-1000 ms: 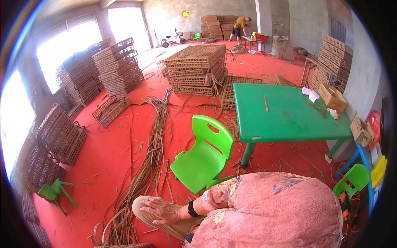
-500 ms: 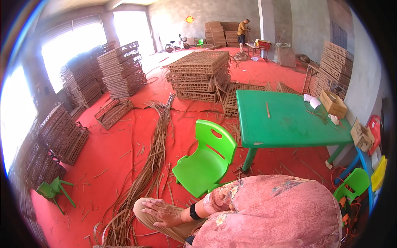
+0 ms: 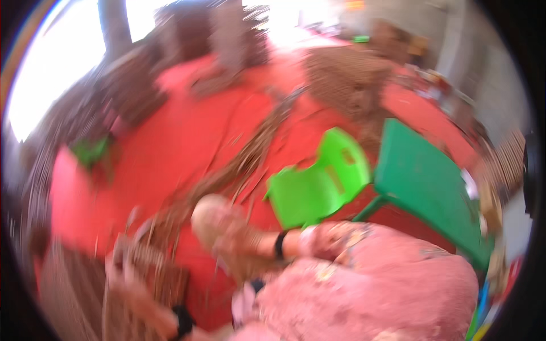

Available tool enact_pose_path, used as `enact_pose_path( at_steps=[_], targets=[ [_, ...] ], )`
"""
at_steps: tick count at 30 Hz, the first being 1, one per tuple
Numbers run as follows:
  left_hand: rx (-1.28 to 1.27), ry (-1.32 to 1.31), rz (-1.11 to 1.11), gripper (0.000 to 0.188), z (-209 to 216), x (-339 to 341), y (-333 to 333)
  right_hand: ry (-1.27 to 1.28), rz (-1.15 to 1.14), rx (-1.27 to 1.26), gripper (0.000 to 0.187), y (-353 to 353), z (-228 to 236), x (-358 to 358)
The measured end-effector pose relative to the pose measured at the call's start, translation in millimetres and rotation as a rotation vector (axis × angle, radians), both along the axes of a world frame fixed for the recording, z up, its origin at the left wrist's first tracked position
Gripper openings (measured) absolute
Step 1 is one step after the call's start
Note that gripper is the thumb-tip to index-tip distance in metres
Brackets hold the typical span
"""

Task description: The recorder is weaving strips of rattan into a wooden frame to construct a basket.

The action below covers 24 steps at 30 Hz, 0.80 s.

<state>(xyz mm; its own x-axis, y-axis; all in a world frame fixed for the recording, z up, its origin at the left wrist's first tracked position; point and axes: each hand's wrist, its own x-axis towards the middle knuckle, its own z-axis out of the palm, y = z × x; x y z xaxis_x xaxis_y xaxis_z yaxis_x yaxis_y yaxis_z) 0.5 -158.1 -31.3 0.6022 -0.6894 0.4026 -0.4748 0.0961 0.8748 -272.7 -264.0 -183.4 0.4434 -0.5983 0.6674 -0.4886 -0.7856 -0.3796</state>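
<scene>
The whole view is smeared by motion. My right hand (image 3: pixel 230 230) lies on my bent knee (image 3: pixel 208 211), its fingers stretched over it and holding nothing that I can see. At the lower left my left hand (image 3: pixel 126 281) reaches to a brown woven crate (image 3: pixel 170 282). Its fingers are over the weave, but the blur hides whether they grip it. Long brown strips (image 3: pixel 244 156) run in a bundle over the red floor, from beside the crate toward the back.
A bright green chair (image 3: pixel 311 190) stands ahead of my knee, with a dark green table (image 3: pixel 424 179) to its right. Stacked woven crates (image 3: pixel 347 77) rise at the back. More crate stacks line the left side, near a small green stool (image 3: pixel 90 150).
My view has swung left and tilted, smearing the scene. My left hand and the crate at the lower left have come into sight. My right hand stays on my knee.
</scene>
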Motion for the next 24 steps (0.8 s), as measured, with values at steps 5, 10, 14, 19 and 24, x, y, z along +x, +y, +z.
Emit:
enact_pose_path(
  at_steps=[5, 10, 14, 19, 24],
  targets=[
    [-0.019, -0.018, 0.088, 0.018, 5.9, -1.1, 3.8, -0.285, -0.045, 0.131, 0.04, -24.8, 34.8, 3.3],
    [0.072, 0.046, 0.183, 0.012, 10.1, -15.8, 47.7, -0.609, 0.193, 0.377, 0.031, -9.9, 103.4, 48.6],
    [0.028, 0.123, 0.109, 0.015, 22.3, -15.3, 70.4, -0.513, 0.457, 0.482, 0.026, 8.1, 143.0, 85.9],
    [-0.071, 0.113, 0.086, 0.011, 44.4, -38.9, 93.5, -0.238, 0.807, 0.426, 0.024, 29.3, 164.5, 114.0],
    [-0.233, 0.131, 0.1, 0.011, 50.3, -44.1, 106.0, -0.18, 1.049, 0.629, 0.021, 28.3, 182.6, 121.3]
  ],
)
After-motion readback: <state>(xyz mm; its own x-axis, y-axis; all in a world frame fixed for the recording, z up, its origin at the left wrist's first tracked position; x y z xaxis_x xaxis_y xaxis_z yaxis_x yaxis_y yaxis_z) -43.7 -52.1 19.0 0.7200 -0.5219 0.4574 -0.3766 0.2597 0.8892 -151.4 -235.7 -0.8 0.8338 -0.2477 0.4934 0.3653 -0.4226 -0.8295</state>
